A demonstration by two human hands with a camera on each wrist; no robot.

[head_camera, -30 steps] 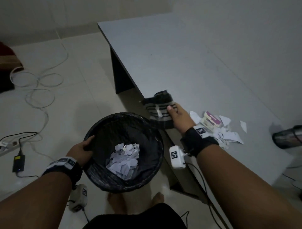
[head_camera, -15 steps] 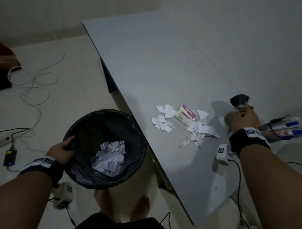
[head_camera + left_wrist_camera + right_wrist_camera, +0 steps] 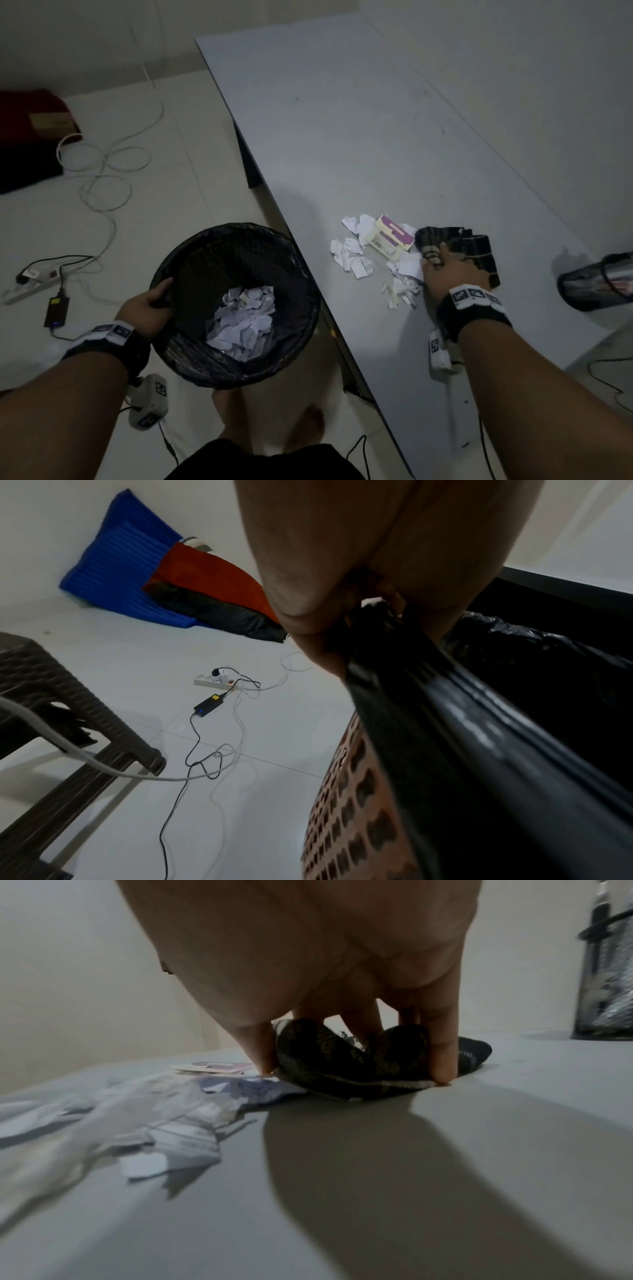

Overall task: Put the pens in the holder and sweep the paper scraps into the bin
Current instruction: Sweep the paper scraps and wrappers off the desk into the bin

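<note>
A round bin [image 3: 191,260] with a black liner and white scraps in its bottom hangs just below the table's left edge. My left hand [image 3: 150,305] grips its rim [image 3: 377,642]. On the grey table [image 3: 342,137] lie torn paper scraps [image 3: 356,257] around a small purple-and-white box [image 3: 392,238]. My right hand [image 3: 442,274] clutches a dark striped cloth [image 3: 459,246] and presses it onto the table right of the scraps [image 3: 137,1123]; the cloth [image 3: 352,1058] is bunched between the fingertips. A dark mesh pen holder [image 3: 596,284] sits at the table's right edge.
Cables, a power strip [image 3: 30,284] and a black adapter [image 3: 56,310] lie on the tiled floor at left. A red and dark bundle [image 3: 30,137] sits further back. A brown woven stool [image 3: 68,723] stands near my left wrist. My bare feet [image 3: 239,418] are below the bin.
My right hand carried the cloth from the table edge by the bin over to the pen holder, then set it down just right of the scraps. The left hand keeps holding the bin.
</note>
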